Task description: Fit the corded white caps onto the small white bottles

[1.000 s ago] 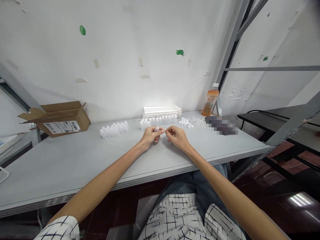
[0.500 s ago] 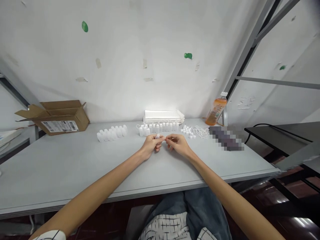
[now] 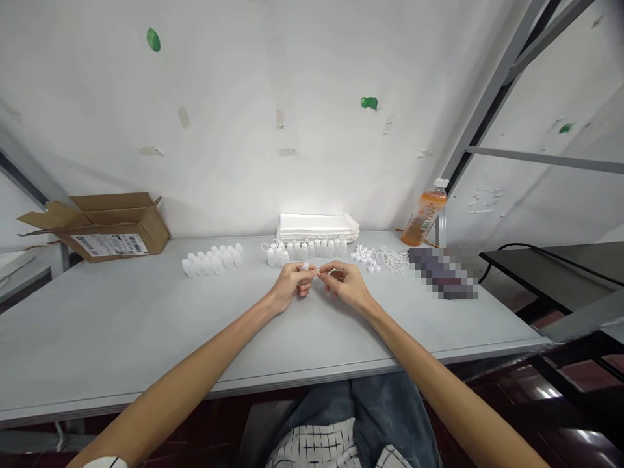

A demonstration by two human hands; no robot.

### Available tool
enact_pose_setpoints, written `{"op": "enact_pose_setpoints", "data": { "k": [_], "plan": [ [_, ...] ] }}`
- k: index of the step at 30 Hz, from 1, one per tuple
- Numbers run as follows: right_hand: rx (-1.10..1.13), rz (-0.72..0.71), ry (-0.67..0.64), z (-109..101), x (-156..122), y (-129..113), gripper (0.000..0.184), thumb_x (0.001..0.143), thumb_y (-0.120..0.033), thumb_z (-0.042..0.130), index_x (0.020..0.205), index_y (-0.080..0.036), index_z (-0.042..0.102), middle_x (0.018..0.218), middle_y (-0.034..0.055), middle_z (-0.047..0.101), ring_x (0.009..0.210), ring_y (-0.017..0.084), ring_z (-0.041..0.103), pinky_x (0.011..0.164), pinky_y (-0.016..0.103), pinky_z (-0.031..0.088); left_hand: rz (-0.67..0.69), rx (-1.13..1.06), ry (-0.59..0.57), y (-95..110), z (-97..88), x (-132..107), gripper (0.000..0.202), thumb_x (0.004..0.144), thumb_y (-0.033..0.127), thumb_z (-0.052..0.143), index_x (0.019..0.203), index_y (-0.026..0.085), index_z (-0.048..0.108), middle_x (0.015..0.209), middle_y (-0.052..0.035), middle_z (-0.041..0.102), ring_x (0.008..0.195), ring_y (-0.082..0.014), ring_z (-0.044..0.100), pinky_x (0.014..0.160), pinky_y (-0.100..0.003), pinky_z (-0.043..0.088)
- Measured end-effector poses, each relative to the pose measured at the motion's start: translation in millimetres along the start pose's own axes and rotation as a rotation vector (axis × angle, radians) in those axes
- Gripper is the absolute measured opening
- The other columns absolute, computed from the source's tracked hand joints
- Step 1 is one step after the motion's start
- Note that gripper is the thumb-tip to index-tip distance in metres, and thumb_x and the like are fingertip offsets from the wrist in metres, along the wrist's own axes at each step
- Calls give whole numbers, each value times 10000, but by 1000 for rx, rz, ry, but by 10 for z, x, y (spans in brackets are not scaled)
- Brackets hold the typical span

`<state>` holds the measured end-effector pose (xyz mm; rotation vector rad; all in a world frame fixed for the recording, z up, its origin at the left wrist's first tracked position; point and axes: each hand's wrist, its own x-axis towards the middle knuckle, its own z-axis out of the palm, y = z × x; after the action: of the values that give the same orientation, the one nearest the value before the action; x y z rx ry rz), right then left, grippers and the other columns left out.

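Note:
My left hand is closed round a small white bottle, held just above the grey table. My right hand pinches something tiny and white against the bottle's top; I cannot make out what it is. The fingertips of both hands meet at the table's middle. Behind them stands a row of small white bottles, and a second group of white bottles lies to the left. A heap of small white caps and strings lies to the right of the row.
A stack of white sheets rests against the wall. An open cardboard box sits at the back left. An orange drink bottle stands at the back right beside a metal frame post. A black table is to the right.
The head view has shifted slightly to the left. Both hands stay together at the small bottle with hardly any movement.

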<state>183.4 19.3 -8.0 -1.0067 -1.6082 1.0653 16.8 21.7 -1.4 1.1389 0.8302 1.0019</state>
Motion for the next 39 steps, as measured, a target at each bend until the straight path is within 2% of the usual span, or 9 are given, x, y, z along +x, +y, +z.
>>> {"op": "enact_pose_setpoints", "data": {
  "k": [5, 9, 16, 20, 25, 31, 35, 39],
  "plan": [
    [-14, -6, 6, 20, 5, 30, 238, 769, -397, 647, 802, -161, 636, 761, 23, 603, 510, 100, 543, 423, 224, 422, -14, -28, 8, 12, -16, 16, 219, 661, 284, 743, 716, 132, 595, 518, 72, 323, 461, -51, 294, 423, -200, 253],
    [91, 45, -34, 11, -1, -22, 259, 739, -412, 671, 780, -161, 622, 767, 21, 589, 523, 110, 556, 405, 225, 417, 19, 13, 28, 24, -14, 17, 267, 624, 303, 786, 698, 137, 591, 508, 82, 307, 460, -43, 257, 419, -200, 207],
    [173, 106, -83, -47, -19, -79, 315, 696, -447, 712, 787, -153, 646, 772, 22, 592, 518, 101, 551, 419, 226, 423, 112, 158, 150, 6, 1, 29, 295, 618, 349, 794, 760, 133, 653, 498, 89, 286, 454, -42, 247, 420, -211, 195],
    [170, 112, -78, -52, -12, -71, 336, 693, -469, 711, 796, -153, 658, 792, 29, 612, 516, 95, 540, 420, 225, 423, 106, 198, 183, -3, 8, 35, 322, 612, 388, 793, 730, 120, 660, 501, 80, 308, 444, -37, 253, 420, -216, 194],
    [144, 112, -60, -32, -1, -51, 334, 697, -473, 707, 765, -151, 651, 697, 18, 587, 497, 100, 516, 402, 220, 399, 84, 186, 154, 3, 21, 27, 308, 650, 390, 766, 718, 121, 631, 501, 73, 327, 436, -36, 269, 423, -216, 187],
    [161, 127, -32, -21, -5, -49, 271, 717, -428, 673, 717, -163, 619, 655, 4, 559, 517, 113, 537, 410, 218, 390, 37, 129, 47, 11, 26, 0, 291, 669, 365, 762, 713, 118, 616, 535, 67, 341, 445, -29, 257, 426, -213, 190],
    [247, 190, -109, -45, -35, -110, 230, 717, -383, 665, 701, -161, 606, 630, -2, 543, 517, 109, 532, 416, 211, 376, -51, 65, 11, 31, 14, -19, 307, 651, 357, 783, 717, 113, 609, 534, 80, 309, 447, -21, 225, 427, -207, 175],
    [321, 207, -217, -81, -52, -148, 195, 735, -349, 658, 716, -163, 604, 584, -18, 502, 492, 94, 481, 402, 203, 291, -89, 34, 4, 68, -12, -33, 306, 635, 337, 795, 708, 119, 592, 526, 90, 280, 447, -17, 207, 429, -200, 158]
  ]
}}
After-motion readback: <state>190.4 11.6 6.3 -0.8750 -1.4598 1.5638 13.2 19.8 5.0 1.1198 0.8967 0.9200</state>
